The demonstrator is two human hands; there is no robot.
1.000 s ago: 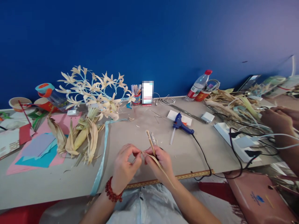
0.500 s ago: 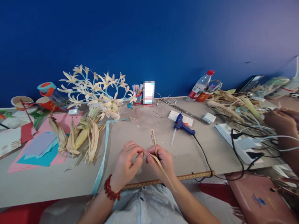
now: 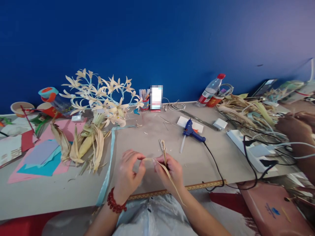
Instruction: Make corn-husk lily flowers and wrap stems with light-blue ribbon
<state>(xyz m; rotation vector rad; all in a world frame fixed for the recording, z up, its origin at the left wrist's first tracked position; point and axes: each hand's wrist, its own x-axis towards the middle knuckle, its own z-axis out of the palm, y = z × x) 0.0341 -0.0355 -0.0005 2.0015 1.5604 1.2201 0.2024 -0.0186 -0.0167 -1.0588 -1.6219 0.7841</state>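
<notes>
Between my two hands stretches a narrow, pale strip of corn husk (image 3: 169, 177). My left hand (image 3: 131, 173), with a red bead bracelet at its wrist, pinches one end of the strip between thumb and forefinger. Thumb and fingers of my right hand (image 3: 172, 170) grip the strip farther along, and its long tail hangs down over that wrist. A slim tan tool (image 3: 164, 149) with a narrow tip pointing away from me also sits in my right hand; its kind is not clear. The fingers partly hide both things.
Left of my hands lie corn husks (image 3: 85, 144), a light-blue ribbon (image 3: 108, 170) and coloured paper (image 3: 41, 157). Husk flowers (image 3: 105, 95) stand behind. To the right are a blue glue gun (image 3: 190, 131), a power strip (image 3: 246, 149) with cables, a bottle (image 3: 209, 91) and another person's hand (image 3: 292, 127).
My left hand has moved a little left, away from my right hand, so more of the husk strip shows between them. The tan tool in my right hand has shifted slightly right.
</notes>
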